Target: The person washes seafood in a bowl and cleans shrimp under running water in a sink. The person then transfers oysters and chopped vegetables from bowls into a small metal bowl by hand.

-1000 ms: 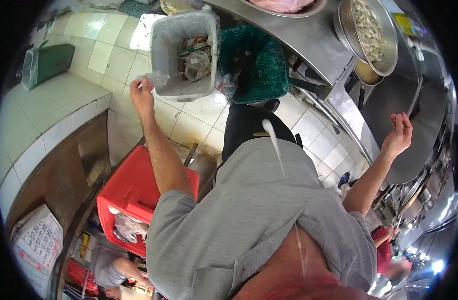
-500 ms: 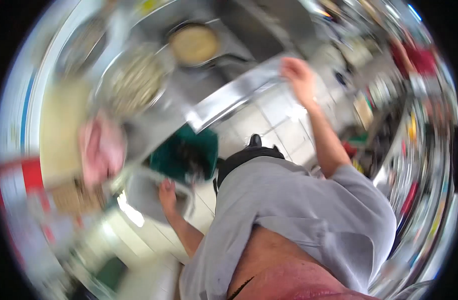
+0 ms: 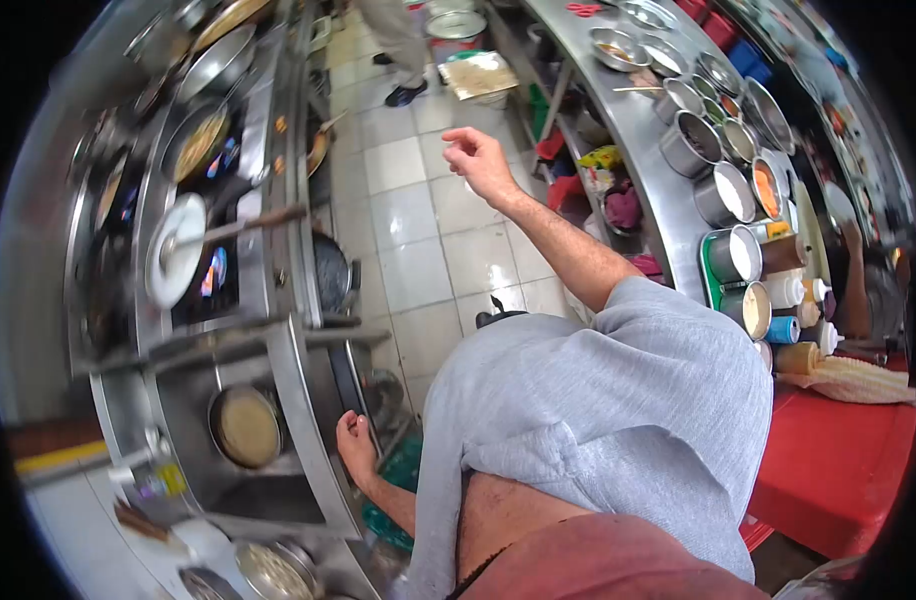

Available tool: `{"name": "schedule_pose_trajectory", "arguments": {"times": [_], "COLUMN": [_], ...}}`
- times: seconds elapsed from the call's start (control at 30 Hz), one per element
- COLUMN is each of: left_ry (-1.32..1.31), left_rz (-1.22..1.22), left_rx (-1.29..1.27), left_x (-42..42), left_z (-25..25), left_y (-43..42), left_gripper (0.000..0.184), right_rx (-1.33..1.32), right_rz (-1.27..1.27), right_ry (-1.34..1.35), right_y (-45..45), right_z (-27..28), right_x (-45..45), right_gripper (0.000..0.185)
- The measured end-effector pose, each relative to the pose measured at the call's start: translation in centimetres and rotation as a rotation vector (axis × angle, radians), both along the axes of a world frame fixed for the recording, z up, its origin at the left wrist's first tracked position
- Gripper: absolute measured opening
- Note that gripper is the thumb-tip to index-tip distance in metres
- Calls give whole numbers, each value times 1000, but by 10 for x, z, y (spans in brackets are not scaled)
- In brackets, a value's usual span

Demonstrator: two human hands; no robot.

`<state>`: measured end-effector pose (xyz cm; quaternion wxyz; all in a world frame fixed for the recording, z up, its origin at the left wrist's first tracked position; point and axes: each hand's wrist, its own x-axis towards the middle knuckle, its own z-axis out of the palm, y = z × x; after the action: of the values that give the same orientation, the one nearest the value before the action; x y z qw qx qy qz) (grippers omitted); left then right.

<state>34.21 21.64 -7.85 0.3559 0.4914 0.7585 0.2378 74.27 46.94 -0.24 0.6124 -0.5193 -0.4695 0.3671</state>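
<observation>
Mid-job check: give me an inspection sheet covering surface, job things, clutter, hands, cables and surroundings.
Surface: right-hand steel counter, crowded with metal pots.
Job's things: steel unit beside the left hand; pan with pale brown contents in it.
Clutter: bottles grouped near the pots.
Hands: left hand loosely curled; right hand above the tiled floor, fingers bent; neither appears to hold anything.
Cables: nothing seen.
Surroundings: burner flames on the left; a person's legs ahead.
</observation>
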Motion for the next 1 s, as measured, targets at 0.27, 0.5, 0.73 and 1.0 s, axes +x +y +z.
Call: {"name": "schedule_pose_trajectory", "arguments": {"times": [0.27,0.5,0.73,1.0], "left_ry": [-78,-11,-166,-130], "left_rz": [-391,-650,-746,-730], "left_rx": [-11,-86,-115,-22], "left_x": [107,176,265,301], "left_z": [-45,-75,-57,-129], "left_y": [179,305,440,542], "left_gripper": [31,35,37,35], "right_rx": [-121,-92,-111,-396], "right_rz": [-273,-345,-654,-1166], "right_ry": [107,87,-102,-742], "right_y": [60,143,208,263], "right_z": [5,-6,15,33], "right_x": [126,190,311,548], "right_gripper": [20,20,24,32]}}
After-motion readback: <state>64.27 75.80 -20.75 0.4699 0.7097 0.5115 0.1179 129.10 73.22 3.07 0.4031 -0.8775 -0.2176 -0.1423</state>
